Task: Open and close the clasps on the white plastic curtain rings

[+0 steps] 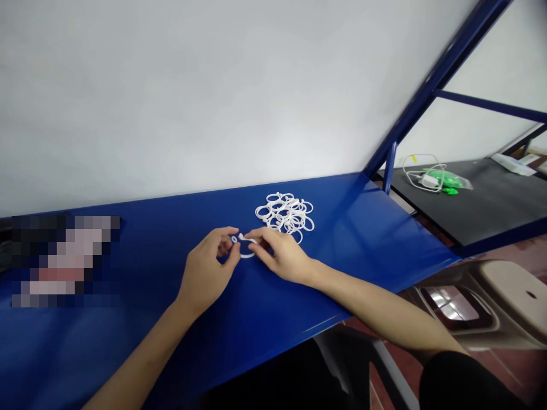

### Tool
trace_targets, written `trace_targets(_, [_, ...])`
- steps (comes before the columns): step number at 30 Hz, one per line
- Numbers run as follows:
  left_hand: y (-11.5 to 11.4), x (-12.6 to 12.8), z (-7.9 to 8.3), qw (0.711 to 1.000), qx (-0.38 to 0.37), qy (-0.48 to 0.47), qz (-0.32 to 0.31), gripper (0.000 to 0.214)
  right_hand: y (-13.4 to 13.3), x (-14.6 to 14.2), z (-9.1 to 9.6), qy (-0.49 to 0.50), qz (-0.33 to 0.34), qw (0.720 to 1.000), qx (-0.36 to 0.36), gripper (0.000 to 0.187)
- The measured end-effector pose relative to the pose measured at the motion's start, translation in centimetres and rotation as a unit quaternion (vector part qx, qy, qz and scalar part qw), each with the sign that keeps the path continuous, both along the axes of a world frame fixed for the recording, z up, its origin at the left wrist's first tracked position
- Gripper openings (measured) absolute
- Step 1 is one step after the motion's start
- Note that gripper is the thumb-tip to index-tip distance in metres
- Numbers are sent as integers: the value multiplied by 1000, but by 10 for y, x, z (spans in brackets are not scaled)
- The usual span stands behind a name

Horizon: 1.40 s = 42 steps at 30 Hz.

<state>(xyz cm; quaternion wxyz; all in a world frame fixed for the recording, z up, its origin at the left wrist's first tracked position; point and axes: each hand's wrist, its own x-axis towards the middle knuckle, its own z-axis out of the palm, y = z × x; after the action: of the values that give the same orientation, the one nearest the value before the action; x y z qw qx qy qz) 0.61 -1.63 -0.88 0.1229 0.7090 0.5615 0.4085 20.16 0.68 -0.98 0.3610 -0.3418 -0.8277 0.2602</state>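
Between my two hands is a white plastic shower curtain ring (247,256), its ends parted and its lower curve hanging below my fingertips. My left hand (207,270) pinches the end with the small loop between thumb and fingers. The other end, which has a small knob, is pinched by my right hand (282,255). A small gap shows between the loop and the knob. Just beyond my right hand, a loose pile of several similar white rings (285,213) lies on the blue table (265,319).
A white wall (192,97) rises behind the table, with a blue metal frame (410,108) at right. On a black table (482,199) lie a white cable (427,181) and green items in plastic. A brown stool (513,285) stands at lower right. Something at left is pixelated.
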Motion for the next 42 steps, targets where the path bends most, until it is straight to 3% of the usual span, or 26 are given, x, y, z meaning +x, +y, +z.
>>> trace_targets(5, [6,-7,-7,987,-119,-112,-14,35,0,1,-3,28,3,999,35,18])
trace_targets(8, [6,-8,-10,978,-148,-144,-32,37,-1,2,-5,33,24,998,48,16])
trace_targets(19, [-1,1,-2,989,-101,-95,-61,21,-5,11,-10,31,66,997,38,19])
trace_targets(28, [-3,2,-2,992,-52,-40,-112,18,-5,13,-8,-55,79,991,98,27])
trace_targets(31, [0,2,-2,993,-51,-19,-105,20,3,11,-6,-50,35,991,122,26])
trace_targets(35, [8,-4,-8,997,-39,35,-54,30,23,17,-2,-57,-84,984,146,23])
trace_targets(42, [20,-19,-26,980,-97,168,-38,42,65,53,-2,-127,-261,946,144,25])
